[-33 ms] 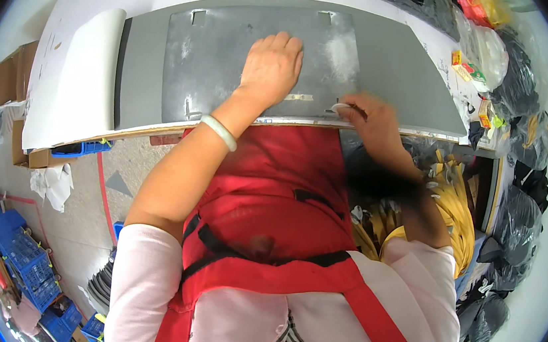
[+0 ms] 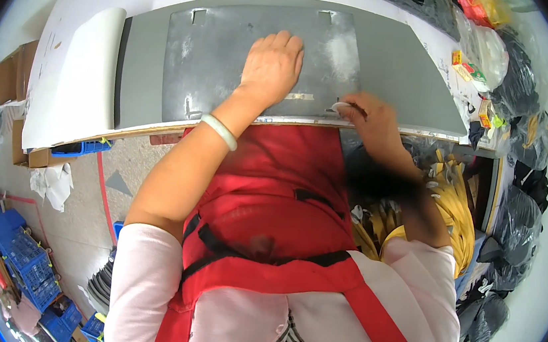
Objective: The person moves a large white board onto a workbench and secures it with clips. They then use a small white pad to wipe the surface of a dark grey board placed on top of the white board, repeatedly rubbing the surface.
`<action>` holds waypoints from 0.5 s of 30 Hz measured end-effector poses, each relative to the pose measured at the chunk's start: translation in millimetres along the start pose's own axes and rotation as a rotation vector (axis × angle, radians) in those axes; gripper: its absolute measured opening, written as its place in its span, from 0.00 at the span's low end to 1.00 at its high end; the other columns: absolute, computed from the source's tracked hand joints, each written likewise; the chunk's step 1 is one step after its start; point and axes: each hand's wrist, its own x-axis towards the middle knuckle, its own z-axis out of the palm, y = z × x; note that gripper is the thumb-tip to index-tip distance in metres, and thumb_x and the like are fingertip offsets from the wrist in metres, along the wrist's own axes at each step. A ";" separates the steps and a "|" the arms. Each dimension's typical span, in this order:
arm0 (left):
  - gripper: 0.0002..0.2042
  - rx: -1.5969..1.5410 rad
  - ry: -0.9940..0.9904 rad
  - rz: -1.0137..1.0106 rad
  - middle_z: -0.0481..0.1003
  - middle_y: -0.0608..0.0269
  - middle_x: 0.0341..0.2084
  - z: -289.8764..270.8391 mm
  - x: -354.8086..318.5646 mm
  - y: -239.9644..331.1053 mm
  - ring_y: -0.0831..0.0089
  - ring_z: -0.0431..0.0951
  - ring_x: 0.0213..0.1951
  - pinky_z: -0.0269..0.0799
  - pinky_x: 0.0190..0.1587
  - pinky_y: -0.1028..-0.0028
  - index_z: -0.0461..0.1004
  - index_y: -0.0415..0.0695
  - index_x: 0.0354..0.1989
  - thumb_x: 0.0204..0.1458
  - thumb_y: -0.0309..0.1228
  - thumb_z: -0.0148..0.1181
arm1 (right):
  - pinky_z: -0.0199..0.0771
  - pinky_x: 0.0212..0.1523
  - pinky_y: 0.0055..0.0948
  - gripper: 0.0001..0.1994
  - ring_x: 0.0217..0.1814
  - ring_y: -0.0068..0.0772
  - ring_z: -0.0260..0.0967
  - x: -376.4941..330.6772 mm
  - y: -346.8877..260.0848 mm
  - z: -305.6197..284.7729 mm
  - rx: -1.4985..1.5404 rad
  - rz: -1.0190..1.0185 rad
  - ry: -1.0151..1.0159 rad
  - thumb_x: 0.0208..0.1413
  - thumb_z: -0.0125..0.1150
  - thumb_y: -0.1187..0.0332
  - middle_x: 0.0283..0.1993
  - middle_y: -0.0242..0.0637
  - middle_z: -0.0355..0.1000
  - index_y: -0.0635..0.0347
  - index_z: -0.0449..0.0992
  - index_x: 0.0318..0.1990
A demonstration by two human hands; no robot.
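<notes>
Grey panel on counter: left hand flat, grip wide; right hand pinching white strip at panel's edge.

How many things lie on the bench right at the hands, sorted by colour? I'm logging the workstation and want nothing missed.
Grey: 2, the large panel and the darker metal sheet on it, under the left hand
White: 1, the foam sheet
Pale: 1, the tape strip near the right hand
Total: 4
</notes>
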 end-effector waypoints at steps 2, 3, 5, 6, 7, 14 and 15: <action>0.04 -0.007 0.006 0.000 0.70 0.59 0.29 0.3 -0.5 0.1 0.59 0.72 0.36 0.67 0.40 0.62 0.70 0.45 0.32 0.52 0.30 0.56 | 0.69 0.37 0.36 0.08 0.35 0.46 0.70 1.4 3.3 4.7 -0.021 -0.030 0.029 0.56 0.58 0.66 0.34 0.42 0.73 0.62 0.75 0.37; 0.04 -0.005 0.009 0.002 0.70 0.59 0.29 0.3 -0.5 0.3 0.59 0.72 0.36 0.67 0.40 0.62 0.70 0.45 0.33 0.52 0.30 0.56 | 0.69 0.37 0.37 0.08 0.36 0.46 0.70 2.5 2.9 6.8 -0.043 -0.078 0.029 0.56 0.58 0.67 0.34 0.42 0.73 0.62 0.75 0.37; 0.04 -0.001 0.015 0.008 0.70 0.59 0.29 0.4 -0.7 0.7 0.59 0.72 0.36 0.67 0.40 0.62 0.70 0.45 0.33 0.52 0.30 0.56 | 0.69 0.38 0.38 0.08 0.36 0.48 0.70 4.1 1.9 10.8 -0.088 -0.172 0.031 0.56 0.58 0.67 0.35 0.43 0.72 0.62 0.74 0.37; 0.04 0.002 0.016 0.009 0.70 0.59 0.29 1.2 -0.9 -0.2 0.59 0.72 0.36 0.67 0.40 0.62 0.70 0.45 0.33 0.52 0.30 0.56 | 0.69 0.38 0.38 0.08 0.36 0.48 0.70 4.1 2.1 11.2 -0.113 -0.198 0.027 0.56 0.58 0.67 0.35 0.43 0.72 0.61 0.73 0.37; 0.04 0.004 0.017 0.010 0.70 0.59 0.29 2.0 -0.9 -1.1 0.59 0.72 0.36 0.67 0.40 0.62 0.70 0.45 0.33 0.52 0.30 0.56 | 0.69 0.38 0.38 0.08 0.37 0.49 0.69 3.9 2.5 11.1 -0.138 -0.225 0.023 0.56 0.57 0.66 0.35 0.43 0.72 0.61 0.72 0.38; 0.04 0.009 -0.001 0.003 0.70 0.59 0.30 1.8 -1.0 -1.1 0.58 0.72 0.36 0.67 0.41 0.62 0.71 0.45 0.33 0.53 0.31 0.56 | 0.69 0.28 0.31 0.07 0.24 0.32 0.70 2.7 5.5 0.4 0.199 0.219 0.040 0.57 0.57 0.68 0.25 0.38 0.72 0.62 0.70 0.37; 0.04 0.003 0.000 -0.003 0.70 0.59 0.30 0.8 -1.2 0.2 0.58 0.72 0.36 0.67 0.41 0.62 0.71 0.45 0.33 0.53 0.31 0.56 | 0.68 0.27 0.30 0.07 0.22 0.30 0.69 2.0 4.1 3.9 0.245 0.238 0.068 0.57 0.57 0.68 0.23 0.38 0.71 0.62 0.70 0.37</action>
